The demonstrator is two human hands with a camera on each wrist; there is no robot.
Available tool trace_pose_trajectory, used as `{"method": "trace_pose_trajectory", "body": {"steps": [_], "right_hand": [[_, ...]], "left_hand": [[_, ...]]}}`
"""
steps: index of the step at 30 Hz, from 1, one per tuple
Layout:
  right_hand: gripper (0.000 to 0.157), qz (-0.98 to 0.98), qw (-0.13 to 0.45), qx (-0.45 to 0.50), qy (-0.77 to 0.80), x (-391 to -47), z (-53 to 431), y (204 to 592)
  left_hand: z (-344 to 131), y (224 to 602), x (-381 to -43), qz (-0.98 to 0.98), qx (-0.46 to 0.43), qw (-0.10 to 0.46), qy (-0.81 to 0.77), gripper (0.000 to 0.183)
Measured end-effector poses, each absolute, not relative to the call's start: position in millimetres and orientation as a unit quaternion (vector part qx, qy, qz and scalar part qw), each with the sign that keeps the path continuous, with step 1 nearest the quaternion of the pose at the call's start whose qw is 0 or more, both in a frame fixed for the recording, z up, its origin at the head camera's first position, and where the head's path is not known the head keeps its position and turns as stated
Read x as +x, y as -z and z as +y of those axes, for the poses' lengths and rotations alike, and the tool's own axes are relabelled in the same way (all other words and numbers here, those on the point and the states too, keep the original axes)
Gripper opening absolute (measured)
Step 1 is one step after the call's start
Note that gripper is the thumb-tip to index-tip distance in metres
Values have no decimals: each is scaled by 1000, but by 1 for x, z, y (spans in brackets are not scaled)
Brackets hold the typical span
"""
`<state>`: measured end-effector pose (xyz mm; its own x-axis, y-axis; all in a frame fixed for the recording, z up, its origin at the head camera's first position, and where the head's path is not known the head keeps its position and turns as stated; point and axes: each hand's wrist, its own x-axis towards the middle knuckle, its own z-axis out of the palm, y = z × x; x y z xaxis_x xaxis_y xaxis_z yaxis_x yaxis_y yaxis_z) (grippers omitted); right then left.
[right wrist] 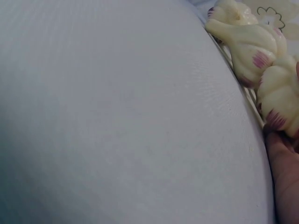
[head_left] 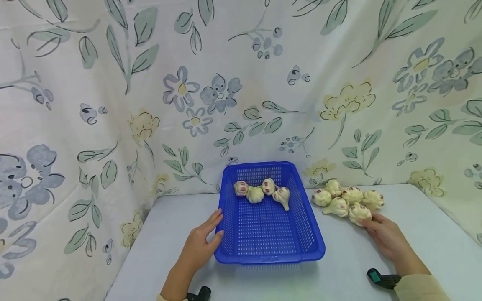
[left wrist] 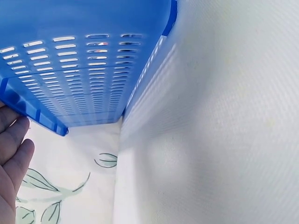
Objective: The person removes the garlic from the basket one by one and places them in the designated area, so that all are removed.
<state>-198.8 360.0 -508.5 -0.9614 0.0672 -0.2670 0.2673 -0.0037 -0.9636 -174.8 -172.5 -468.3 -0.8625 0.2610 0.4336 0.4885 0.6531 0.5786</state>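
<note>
A blue plastic basket with slotted walls stands in the middle of the table, several garlic bulbs lying at its far end. My left hand rests against the basket's left rim with its fingers extended; the left wrist view shows the fingertips right at the rim. To the right of the basket, my right hand pinches the nearest garlic bulb of a pile between thumb and fingers. That bulb appears at the right edge of the right wrist view, beside the thumb.
Several other garlic bulbs lie close together on the white table, right of the basket. A floral cloth hangs behind the table and along its sides. Dark wrist straps sit on both wrists.
</note>
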Motion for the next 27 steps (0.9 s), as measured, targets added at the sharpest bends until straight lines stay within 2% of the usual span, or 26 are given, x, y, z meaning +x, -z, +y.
{"method": "trace_pose_trajectory", "body": {"steps": [9, 27], "right_hand": [[95, 718, 75, 148, 676, -198, 354, 506], [85, 706, -11, 243, 666, -201, 339, 510]], "left_hand": [[-173, 469, -175, -894, -207, 158, 364, 45], [-172, 467, -175, -894, -204, 152, 368, 45]]}}
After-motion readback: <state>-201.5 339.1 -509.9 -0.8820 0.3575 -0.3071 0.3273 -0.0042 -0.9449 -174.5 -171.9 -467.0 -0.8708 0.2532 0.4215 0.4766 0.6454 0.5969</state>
